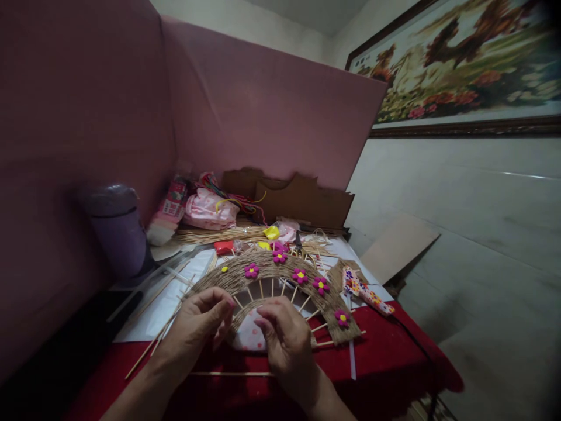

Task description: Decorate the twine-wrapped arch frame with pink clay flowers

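A fan-shaped piece (236, 275) of twine woven over thin wooden sticks lies on the table in front of me. Magenta flowers (300, 276) with yellow centres sit along its arch, and a small yellow dot (225, 269) is on its left part. White cloth with pink spots (249, 334) covers its inner base. Above the lower left of the fan, my left hand (205, 318) is closed in a pinch, with a speck of pink at the fingertips. My right hand (287, 339) also pinches, over the spotted cloth. What either hand holds is too small to tell.
A glue gun in flowered cloth (366, 292) lies at the right, its cord trailing over the red tablecloth (403, 345). Red (224, 248) and yellow clay packets (272, 233), scissors (298, 248) and thin sticks lie behind the fan. A purple tumbler (118, 234) stands left.
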Tool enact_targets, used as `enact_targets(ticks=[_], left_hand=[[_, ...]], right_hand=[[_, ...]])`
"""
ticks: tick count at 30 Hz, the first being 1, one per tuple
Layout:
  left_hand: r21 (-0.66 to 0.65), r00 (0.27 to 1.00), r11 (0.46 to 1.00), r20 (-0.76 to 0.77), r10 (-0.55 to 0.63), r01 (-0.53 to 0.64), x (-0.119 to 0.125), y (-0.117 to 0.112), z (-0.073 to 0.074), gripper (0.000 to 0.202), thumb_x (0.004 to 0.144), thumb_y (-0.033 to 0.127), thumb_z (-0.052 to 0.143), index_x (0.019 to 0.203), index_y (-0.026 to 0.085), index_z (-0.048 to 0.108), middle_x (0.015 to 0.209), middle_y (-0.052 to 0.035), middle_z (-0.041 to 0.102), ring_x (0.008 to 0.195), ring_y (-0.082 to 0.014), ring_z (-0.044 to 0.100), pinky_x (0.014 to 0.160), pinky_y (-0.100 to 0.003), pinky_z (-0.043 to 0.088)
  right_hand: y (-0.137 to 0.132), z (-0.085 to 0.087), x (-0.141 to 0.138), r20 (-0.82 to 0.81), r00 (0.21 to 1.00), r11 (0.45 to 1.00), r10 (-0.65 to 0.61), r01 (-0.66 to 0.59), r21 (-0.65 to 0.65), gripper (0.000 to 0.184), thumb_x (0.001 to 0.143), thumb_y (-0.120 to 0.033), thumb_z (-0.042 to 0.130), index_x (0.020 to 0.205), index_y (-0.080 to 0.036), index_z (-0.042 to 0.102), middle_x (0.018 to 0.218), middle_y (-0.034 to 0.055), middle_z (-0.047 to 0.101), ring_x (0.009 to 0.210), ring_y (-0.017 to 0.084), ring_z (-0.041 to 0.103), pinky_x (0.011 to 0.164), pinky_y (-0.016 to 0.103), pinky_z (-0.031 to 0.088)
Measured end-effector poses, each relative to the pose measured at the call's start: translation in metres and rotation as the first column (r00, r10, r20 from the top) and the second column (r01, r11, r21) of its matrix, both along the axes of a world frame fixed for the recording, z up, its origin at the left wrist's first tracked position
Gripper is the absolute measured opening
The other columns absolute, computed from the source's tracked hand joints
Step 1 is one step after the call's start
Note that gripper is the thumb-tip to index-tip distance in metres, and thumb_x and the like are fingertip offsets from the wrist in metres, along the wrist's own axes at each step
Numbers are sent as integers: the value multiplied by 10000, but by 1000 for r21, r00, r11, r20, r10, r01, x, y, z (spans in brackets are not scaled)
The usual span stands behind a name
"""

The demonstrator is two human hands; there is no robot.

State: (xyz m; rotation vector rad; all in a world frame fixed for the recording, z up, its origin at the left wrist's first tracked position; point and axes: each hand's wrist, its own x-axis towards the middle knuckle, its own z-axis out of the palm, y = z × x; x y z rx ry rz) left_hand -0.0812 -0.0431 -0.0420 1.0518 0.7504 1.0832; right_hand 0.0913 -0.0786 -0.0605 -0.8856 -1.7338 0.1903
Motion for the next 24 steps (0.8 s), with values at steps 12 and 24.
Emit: enact_targets(ticks=[12, 24], left_hand=[[-7, 996, 997, -48, 80, -80, -4, 3, -1, 248, 663, 336, 760, 789, 160, 640, 541, 18, 608, 437, -71, 498, 435, -168, 385], [58, 990, 998, -143, 3, 5, 1, -1, 7, 285, 626, 359, 776, 701, 133, 619, 556, -2, 607, 444, -77, 485, 416, -176, 372]], right_hand=[[19, 19, -13, 189, 981, 999, 44, -42, -17, 136, 881, -287, 555, 910, -201, 656, 766, 32, 589, 681, 131, 558, 599, 233, 431], [8, 8, -16, -7, 993, 992, 122, -122, 22, 149, 850, -92, 512, 940, -178, 593, 923, 75, 572, 839, 158, 576, 715, 287, 510]])
